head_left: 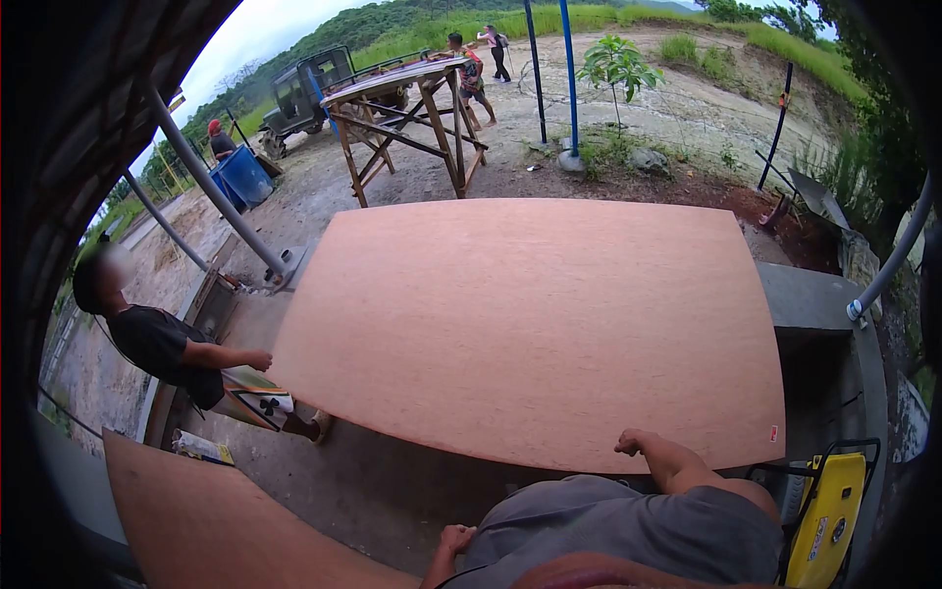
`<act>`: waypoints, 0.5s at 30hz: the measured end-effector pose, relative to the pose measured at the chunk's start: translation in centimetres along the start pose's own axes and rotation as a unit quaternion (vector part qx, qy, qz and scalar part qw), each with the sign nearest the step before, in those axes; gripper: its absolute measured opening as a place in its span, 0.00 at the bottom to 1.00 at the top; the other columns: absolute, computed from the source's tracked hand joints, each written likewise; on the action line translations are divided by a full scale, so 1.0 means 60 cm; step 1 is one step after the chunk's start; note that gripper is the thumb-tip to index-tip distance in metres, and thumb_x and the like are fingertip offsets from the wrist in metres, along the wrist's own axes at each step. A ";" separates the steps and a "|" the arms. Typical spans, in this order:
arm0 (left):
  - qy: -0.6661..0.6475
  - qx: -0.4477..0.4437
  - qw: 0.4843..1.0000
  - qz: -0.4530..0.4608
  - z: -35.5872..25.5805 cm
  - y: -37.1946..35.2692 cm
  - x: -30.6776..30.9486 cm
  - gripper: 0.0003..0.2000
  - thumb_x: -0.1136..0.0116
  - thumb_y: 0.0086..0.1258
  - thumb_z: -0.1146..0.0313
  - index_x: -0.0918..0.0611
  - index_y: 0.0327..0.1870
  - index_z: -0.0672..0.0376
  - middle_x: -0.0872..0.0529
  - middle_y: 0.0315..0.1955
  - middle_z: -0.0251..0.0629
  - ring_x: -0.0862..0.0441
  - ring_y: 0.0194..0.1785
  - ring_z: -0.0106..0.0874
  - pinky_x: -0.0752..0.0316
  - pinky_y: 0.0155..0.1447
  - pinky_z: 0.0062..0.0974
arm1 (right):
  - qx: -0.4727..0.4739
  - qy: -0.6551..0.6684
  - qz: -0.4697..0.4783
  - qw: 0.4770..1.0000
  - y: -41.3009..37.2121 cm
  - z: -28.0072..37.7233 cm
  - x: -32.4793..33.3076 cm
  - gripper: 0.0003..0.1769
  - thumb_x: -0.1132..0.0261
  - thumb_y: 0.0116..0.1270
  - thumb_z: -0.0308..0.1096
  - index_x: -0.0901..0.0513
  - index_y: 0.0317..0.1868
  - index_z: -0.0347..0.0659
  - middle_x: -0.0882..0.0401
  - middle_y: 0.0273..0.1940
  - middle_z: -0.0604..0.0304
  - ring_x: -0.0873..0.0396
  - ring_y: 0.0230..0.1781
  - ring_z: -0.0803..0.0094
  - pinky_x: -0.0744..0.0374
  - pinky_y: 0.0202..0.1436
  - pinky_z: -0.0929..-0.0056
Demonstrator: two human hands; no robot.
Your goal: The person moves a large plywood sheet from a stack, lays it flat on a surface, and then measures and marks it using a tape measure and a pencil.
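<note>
A large plywood sheet (530, 324) lies flat in front of me, with a small red-and-white sticker (773, 433) at its near right corner. My right hand (634, 443) is over the sheet close to its near edge, fingers curled; what they hold, if anything, is hidden. Low against the front of my grey shirt, my left hand (456, 539) is closed, its inner side out of sight. At the sheet's left edge stands a person (162, 344) in a dark shirt, one hand (259, 360) right by the edge.
Another plywood sheet (226, 520) lies at lower left. A yellow machine (826, 515) with a black frame stands at right, near a concrete ledge (810, 297). Beyond are a wooden trestle table (432, 128), a jeep (294, 103), blue drum (243, 179), posts (571, 88) and other people (471, 79).
</note>
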State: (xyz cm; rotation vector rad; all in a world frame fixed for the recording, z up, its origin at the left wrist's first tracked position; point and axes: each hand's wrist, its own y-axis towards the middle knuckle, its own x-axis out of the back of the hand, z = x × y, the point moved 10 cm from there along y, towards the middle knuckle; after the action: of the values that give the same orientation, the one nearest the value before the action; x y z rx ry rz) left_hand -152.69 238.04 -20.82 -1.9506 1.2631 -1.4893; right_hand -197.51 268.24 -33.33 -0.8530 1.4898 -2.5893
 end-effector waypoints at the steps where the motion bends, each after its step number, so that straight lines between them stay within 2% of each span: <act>1: -0.007 0.004 1.000 0.005 -0.006 -0.006 0.002 0.25 0.40 0.57 0.48 0.16 0.45 0.62 0.14 0.40 0.47 0.16 0.47 0.38 0.24 0.52 0.31 | -0.006 0.007 -0.005 1.000 -0.009 0.004 0.005 0.17 0.39 0.56 0.44 0.24 0.17 0.40 0.29 0.17 0.61 0.29 0.18 0.71 0.31 0.23 0.65; 4: -0.025 0.029 0.999 0.008 -0.031 -0.041 0.015 0.25 0.40 0.57 0.48 0.16 0.44 0.62 0.14 0.40 0.47 0.15 0.45 0.37 0.23 0.50 0.30 | -0.058 0.038 -0.016 0.997 -0.054 0.022 0.026 0.17 0.39 0.56 0.44 0.23 0.19 0.39 0.28 0.18 0.60 0.28 0.19 0.70 0.30 0.23 0.65; 5: -0.031 0.038 0.999 0.006 -0.037 -0.045 0.021 0.25 0.40 0.57 0.48 0.16 0.44 0.62 0.14 0.39 0.47 0.15 0.45 0.37 0.23 0.50 0.30 | -0.060 0.016 0.013 0.998 -0.045 0.017 0.016 0.12 0.41 0.58 0.42 0.22 0.29 0.41 0.26 0.27 0.58 0.26 0.28 0.67 0.25 0.29 0.63; 6: -0.015 0.026 1.000 0.005 -0.037 -0.036 0.021 0.24 0.40 0.57 0.47 0.15 0.44 0.61 0.14 0.39 0.46 0.15 0.45 0.37 0.23 0.50 0.30 | -0.062 -0.007 0.042 0.997 -0.045 0.015 0.005 0.11 0.43 0.60 0.39 0.22 0.38 0.43 0.24 0.35 0.55 0.23 0.36 0.63 0.21 0.35 0.61; 7: 0.000 0.014 1.000 0.004 -0.026 -0.026 0.014 0.24 0.40 0.57 0.47 0.15 0.44 0.60 0.14 0.39 0.46 0.16 0.45 0.37 0.23 0.51 0.31 | -0.065 -0.031 0.071 0.995 -0.046 0.018 -0.001 0.15 0.45 0.62 0.37 0.22 0.48 0.45 0.21 0.44 0.53 0.21 0.45 0.60 0.17 0.41 0.59; 8: 0.015 0.001 1.000 0.001 -0.020 -0.016 0.009 0.24 0.40 0.57 0.47 0.15 0.43 0.59 0.14 0.39 0.46 0.16 0.46 0.37 0.23 0.51 0.31 | -0.085 -0.011 0.070 0.994 -0.049 0.019 0.006 0.15 0.44 0.61 0.37 0.22 0.48 0.45 0.21 0.44 0.53 0.21 0.45 0.60 0.17 0.41 0.59; 11: -0.026 0.043 0.998 -0.021 0.018 0.012 -0.002 0.24 0.41 0.57 0.45 0.15 0.43 0.57 0.14 0.39 0.45 0.16 0.47 0.38 0.24 0.53 0.31 | -0.143 0.052 0.069 0.986 -0.092 0.032 0.015 0.15 0.42 0.60 0.35 0.22 0.47 0.45 0.21 0.44 0.53 0.21 0.45 0.60 0.17 0.43 0.58; 13: 0.006 0.022 1.000 -0.020 0.052 0.057 -0.030 0.25 0.41 0.56 0.44 0.14 0.43 0.56 0.14 0.39 0.45 0.17 0.48 0.39 0.25 0.54 0.31 | -0.115 0.064 0.044 0.990 -0.078 0.029 0.012 0.10 0.40 0.57 0.39 0.22 0.36 0.44 0.23 0.34 0.58 0.22 0.37 0.64 0.21 0.37 0.60; 15: 0.018 0.015 1.000 -0.015 0.061 0.072 -0.038 0.25 0.41 0.56 0.43 0.14 0.43 0.56 0.14 0.40 0.45 0.17 0.48 0.39 0.25 0.54 0.31 | -0.071 0.063 0.009 0.995 -0.039 0.006 0.003 0.12 0.39 0.55 0.43 0.22 0.24 0.43 0.24 0.25 0.63 0.22 0.29 0.68 0.25 0.31 0.63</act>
State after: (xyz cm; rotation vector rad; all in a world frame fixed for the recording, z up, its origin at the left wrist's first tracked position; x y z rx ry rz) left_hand -151.30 236.84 -26.65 -1.9410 1.2248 -1.5556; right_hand -196.92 269.17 -31.20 -0.6947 1.7228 -2.5935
